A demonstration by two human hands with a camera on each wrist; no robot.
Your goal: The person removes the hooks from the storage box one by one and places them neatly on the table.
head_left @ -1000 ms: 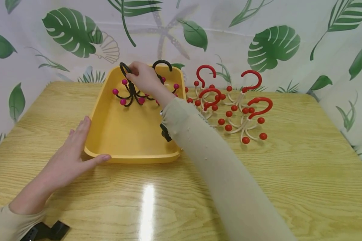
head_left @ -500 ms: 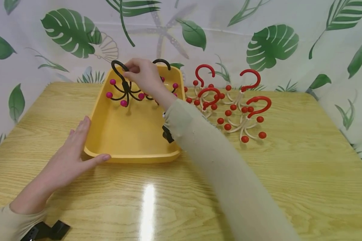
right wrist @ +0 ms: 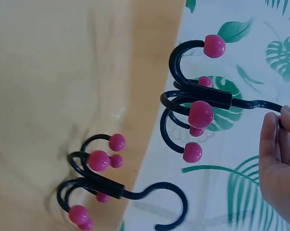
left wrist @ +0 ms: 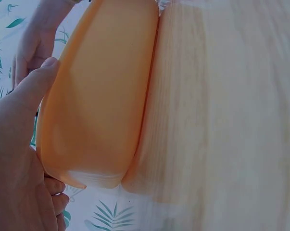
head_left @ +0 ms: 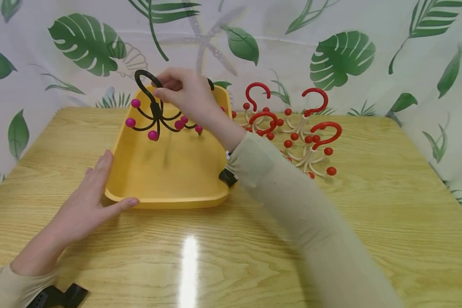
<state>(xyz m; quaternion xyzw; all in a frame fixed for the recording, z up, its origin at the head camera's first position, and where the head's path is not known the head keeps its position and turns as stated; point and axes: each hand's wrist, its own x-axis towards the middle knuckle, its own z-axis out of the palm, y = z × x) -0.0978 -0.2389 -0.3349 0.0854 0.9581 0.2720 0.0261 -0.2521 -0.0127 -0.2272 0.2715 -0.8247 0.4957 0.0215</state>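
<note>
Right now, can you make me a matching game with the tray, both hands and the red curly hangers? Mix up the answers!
Things:
1. Tray
2. Left hand
3. Right hand
4. Red-topped hangers

Places, colours and states:
A. On the table, to the right of the tray
B. Pinching a black hanger by its hook
C. Yellow all over
D. At the tray's near left corner, thumb and fingers spread apart

Right pairs: 1-C, 2-D, 3-B, 4-A
</note>
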